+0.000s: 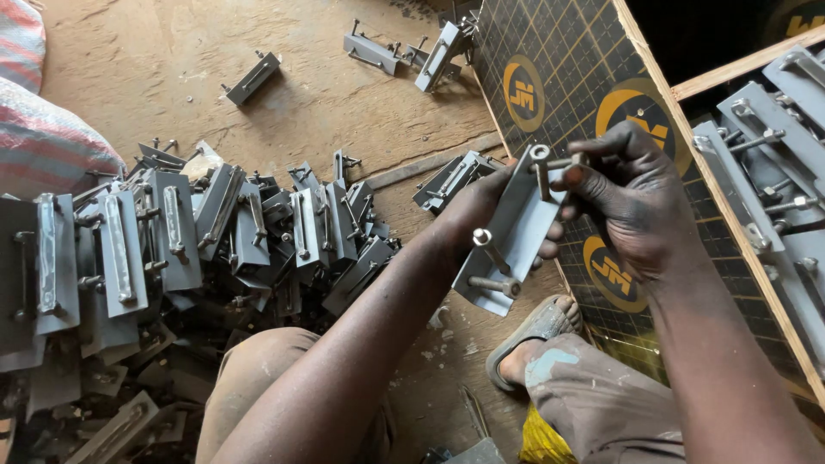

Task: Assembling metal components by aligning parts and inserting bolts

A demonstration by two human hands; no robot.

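Soft daylight from the upper left, sharp in the centre and dark at the corners.

Light falls evenly from about 11 o'clock onto the dirt floor [172, 51], which reads warm and bright there. The pile of grey metal plates [172, 232] at 9 o'clock catches pale sheen along its flat faces, with deep shadow between pieces. The held plate [516, 232] at centre is crisp and evenly lit. The 1 o'clock corner sinks to near black. The 7 o'clock edge is dim and soft, and lines bow slightly toward the frame's edges.
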